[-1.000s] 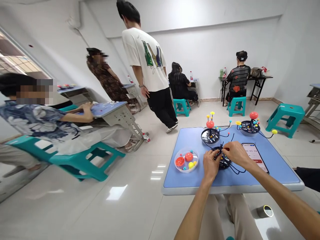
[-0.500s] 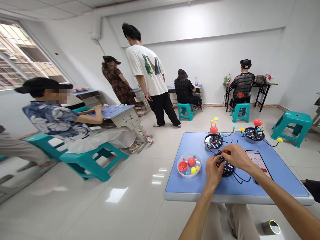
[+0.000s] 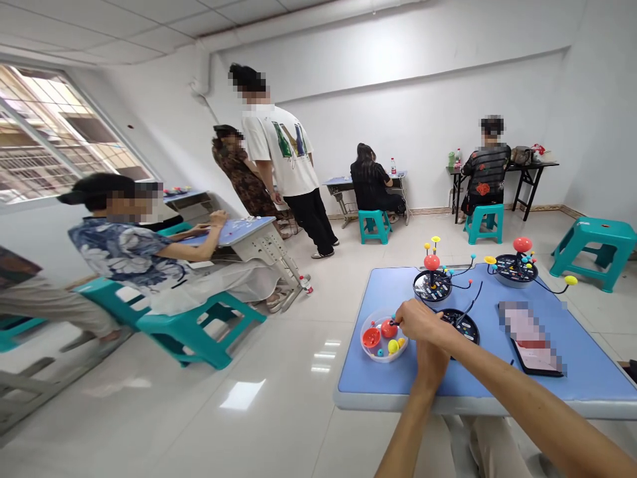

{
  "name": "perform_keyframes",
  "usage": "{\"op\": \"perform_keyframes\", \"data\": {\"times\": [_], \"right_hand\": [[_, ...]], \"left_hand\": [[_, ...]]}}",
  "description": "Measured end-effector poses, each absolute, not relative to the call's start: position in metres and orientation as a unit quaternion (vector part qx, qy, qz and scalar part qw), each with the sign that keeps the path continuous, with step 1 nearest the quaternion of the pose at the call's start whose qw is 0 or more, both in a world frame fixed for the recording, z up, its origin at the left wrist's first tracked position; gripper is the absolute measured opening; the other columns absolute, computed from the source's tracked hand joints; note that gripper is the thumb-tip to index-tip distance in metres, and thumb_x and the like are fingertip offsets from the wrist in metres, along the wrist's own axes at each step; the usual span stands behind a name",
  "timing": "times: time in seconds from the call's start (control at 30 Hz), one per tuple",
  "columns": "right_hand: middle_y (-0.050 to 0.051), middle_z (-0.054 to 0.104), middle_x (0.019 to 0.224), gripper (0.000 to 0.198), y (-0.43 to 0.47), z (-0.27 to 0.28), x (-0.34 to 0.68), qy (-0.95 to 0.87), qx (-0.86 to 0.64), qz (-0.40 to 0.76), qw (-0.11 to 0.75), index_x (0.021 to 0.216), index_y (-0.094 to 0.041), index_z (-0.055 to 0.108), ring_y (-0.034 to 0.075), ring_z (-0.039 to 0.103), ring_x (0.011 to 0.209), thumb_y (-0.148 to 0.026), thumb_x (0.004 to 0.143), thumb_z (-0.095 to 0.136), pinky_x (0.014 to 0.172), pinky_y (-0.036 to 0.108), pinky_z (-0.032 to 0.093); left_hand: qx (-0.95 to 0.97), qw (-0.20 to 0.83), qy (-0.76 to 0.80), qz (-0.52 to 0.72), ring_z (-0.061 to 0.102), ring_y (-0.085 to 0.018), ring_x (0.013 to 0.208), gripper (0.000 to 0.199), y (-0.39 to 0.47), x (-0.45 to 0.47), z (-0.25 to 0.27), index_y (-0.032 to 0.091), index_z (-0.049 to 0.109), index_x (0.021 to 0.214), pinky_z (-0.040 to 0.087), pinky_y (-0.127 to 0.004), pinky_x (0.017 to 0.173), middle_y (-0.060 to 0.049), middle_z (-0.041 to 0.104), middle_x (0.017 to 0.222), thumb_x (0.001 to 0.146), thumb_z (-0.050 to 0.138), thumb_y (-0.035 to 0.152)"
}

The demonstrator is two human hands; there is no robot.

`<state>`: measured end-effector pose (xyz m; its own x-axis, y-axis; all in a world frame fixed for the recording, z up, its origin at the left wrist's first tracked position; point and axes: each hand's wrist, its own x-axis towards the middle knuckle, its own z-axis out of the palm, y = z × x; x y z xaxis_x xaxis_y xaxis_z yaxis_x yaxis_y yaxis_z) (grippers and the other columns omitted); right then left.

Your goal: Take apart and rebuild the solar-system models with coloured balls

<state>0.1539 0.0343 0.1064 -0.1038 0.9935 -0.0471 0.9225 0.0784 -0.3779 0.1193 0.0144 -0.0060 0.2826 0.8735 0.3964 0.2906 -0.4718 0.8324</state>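
Observation:
My right hand (image 3: 421, 321) is crossed over my left and reaches the right rim of a clear round dish (image 3: 365, 350). Its fingers are closed on a small black piece (image 3: 393, 323), mostly hidden. Red balls, yellow balls and small blue beads lie in the dish. My left hand (image 3: 432, 357) is under my right wrist, at the left edge of a round black base (image 3: 470, 326); its fingers are hidden. Black rods (image 3: 470, 302) stick up from this base. Behind it stands an assembled planet model (image 3: 432, 284) with a red ball on top.
A second planet model (image 3: 517, 269) stands at the back right of the blue table (image 3: 348, 372). A phone (image 3: 532, 342) lies to the right. Teal stools (image 3: 594, 245) and several people are around the room; one person in a white shirt (image 3: 286, 149) stands ahead.
My right hand has moved left from above the black base to the dish, crossing over my left hand. The view has shifted slightly, and the person in white leans further left.

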Motion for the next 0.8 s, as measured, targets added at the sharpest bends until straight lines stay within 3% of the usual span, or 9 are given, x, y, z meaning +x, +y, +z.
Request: {"op": "perform_keyframes", "data": {"times": [0.17, 0.23, 0.33, 0.53, 0.7, 0.8], "right_hand": [[0.002, 0.069, 0.071, 0.027, 0.014, 0.123, 0.191, -0.723, -0.629, 0.168, 0.231, 0.082, -0.017, 0.073, 0.012, 0.058, 0.065, -0.005, 0.073, 0.051, 0.058, 0.021, 0.036], [-0.001, 0.064, 0.063, 0.023, 0.004, 0.132, 0.205, -0.718, -0.599, 0.201, 0.292, 0.076, -0.017, 0.073, 0.011, 0.055, 0.061, -0.006, 0.071, 0.053, 0.058, 0.021, 0.037], [-0.003, 0.060, 0.059, 0.019, -0.009, 0.143, 0.215, -0.728, -0.548, 0.268, 0.313, 0.070, -0.017, 0.073, 0.010, 0.051, 0.057, -0.008, 0.069, 0.056, 0.055, 0.021, 0.036], [-0.006, 0.050, 0.057, 0.008, -0.026, 0.139, 0.210, -0.661, -0.493, 0.383, 0.416, 0.072, -0.016, 0.068, 0.009, 0.045, 0.056, -0.024, 0.073, 0.064, 0.051, 0.020, 0.035], [-0.002, 0.055, 0.060, 0.025, -0.037, 0.118, 0.190, -0.565, -0.495, 0.385, 0.536, 0.067, -0.017, 0.064, 0.011, 0.048, 0.057, -0.036, 0.081, 0.059, 0.054, 0.022, 0.038], [0.000, 0.059, 0.061, 0.029, -0.040, 0.113, 0.181, -0.516, -0.531, 0.344, 0.577, 0.066, -0.018, 0.063, 0.013, 0.051, 0.058, -0.041, 0.082, 0.055, 0.053, 0.023, 0.040]], "left_hand": [[0.723, 0.298, 0.378, 0.496, 0.062, -0.023, 0.098, 0.025, -0.007, 0.088, 0.015, 0.020, 0.064, 0.100, 0.050, -0.041, 0.087, -0.011, 0.066, 0.103, 0.085, 0.045, 0.012], [0.676, 0.258, 0.416, 0.551, 0.062, -0.021, 0.091, 0.019, -0.016, 0.072, 0.032, 0.020, 0.064, 0.100, 0.051, -0.036, 0.083, -0.009, 0.066, 0.099, 0.089, 0.048, 0.021], [0.636, 0.264, 0.455, 0.565, 0.060, -0.016, 0.080, 0.036, -0.018, 0.056, 0.056, 0.020, 0.057, 0.120, 0.051, -0.029, 0.071, -0.007, 0.065, 0.098, 0.089, 0.056, 0.038], [0.664, 0.325, 0.404, 0.539, 0.052, -0.010, 0.047, 0.032, -0.008, 0.048, 0.082, 0.019, 0.070, 0.087, 0.046, -0.024, 0.052, 0.002, 0.061, 0.062, 0.088, 0.052, 0.046], [0.641, 0.397, 0.393, 0.527, 0.056, -0.011, 0.048, 0.028, -0.017, 0.050, 0.093, 0.018, 0.070, 0.089, 0.048, -0.023, 0.051, 0.003, 0.061, 0.059, 0.082, 0.062, 0.044], [0.656, 0.376, 0.397, 0.520, 0.056, -0.011, 0.047, 0.027, -0.026, 0.050, 0.097, 0.018, 0.071, 0.086, 0.048, -0.024, 0.052, 0.003, 0.062, 0.057, 0.082, 0.061, 0.043]]}}
